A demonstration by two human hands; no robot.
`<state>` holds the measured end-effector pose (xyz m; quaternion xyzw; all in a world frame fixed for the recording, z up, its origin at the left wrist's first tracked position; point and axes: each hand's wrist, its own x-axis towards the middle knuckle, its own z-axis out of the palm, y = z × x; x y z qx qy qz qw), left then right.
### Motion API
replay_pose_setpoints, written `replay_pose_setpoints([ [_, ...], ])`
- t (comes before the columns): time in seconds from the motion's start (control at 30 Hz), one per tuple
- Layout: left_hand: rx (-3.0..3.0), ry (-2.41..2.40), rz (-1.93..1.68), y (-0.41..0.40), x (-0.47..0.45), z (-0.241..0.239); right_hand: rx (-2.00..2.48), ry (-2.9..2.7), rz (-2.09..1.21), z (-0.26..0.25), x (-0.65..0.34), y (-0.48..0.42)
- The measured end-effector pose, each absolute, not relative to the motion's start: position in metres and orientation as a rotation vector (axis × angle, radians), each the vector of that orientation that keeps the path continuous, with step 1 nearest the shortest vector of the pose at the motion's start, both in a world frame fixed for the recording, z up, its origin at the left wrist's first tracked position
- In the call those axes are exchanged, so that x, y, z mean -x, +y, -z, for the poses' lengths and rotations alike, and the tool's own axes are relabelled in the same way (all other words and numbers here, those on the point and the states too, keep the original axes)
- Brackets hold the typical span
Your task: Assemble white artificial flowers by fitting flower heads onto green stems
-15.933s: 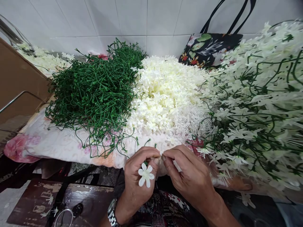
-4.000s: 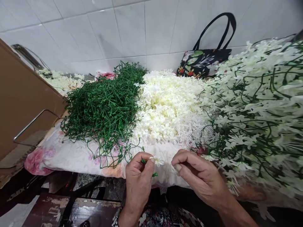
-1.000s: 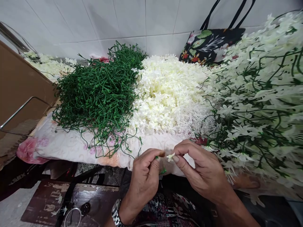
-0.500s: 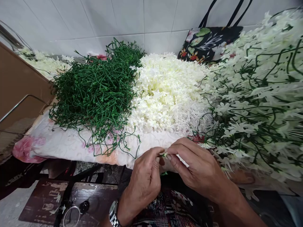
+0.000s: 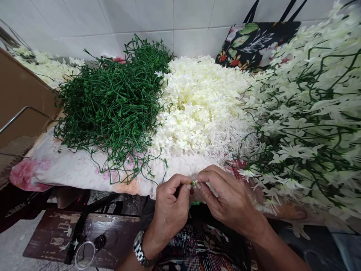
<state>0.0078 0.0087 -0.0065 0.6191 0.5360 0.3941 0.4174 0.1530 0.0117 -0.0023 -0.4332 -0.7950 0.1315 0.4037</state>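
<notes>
Low over the table's front edge, my left hand (image 5: pixel 170 203) pinches the tip of a green plastic flower stem (image 5: pixel 193 183) between thumb and forefinger. Opposite it, the thumb and forefinger of my right hand (image 5: pixel 228 199) close on a tiny whitish piece at that same tip; its exact kind is too small to tell. Beyond my hands lie a tangled heap of green plastic stems (image 5: pixel 109 101), a mound of cream artificial flower heads (image 5: pixel 194 101) and a patch of thin white stamens (image 5: pixel 235 137). Assembled white flowers on green stems (image 5: pixel 304 128) are piled high at the right.
A floral cloth (image 5: pixel 73 171) covers the table. Cardboard (image 5: pixel 25 98) stands at the left with a metal rod before it. Behind, a flowered black bag (image 5: pixel 254 45) leans on the tiled wall. Below left are a brown wooden board (image 5: pixel 113 229) and a clear round lid (image 5: pixel 85 255).
My hands have stayed together at the stem tip, with the fingertips slightly shifted and closer in. The view has tilted a little, so the heaps appear slightly higher.
</notes>
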Motion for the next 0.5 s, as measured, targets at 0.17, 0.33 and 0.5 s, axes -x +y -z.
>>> replay_pose_setpoints([
  [0.17,-1.549,1.373,-0.962,0.0103,-0.0085,0.0081,1.092,-1.976,-0.333,0.0053,-0.1521,0.0106],
  [0.33,-1.585,1.372,-0.942,0.0111,-0.0090,0.0066,1.107,-1.990,-0.335,0.0063,-0.1520,0.0104],
  [0.5,-1.582,1.363,-0.959,0.0110,-0.0098,0.0058,1.112,-1.998,-0.389,0.0071,-0.1514,0.0113],
])
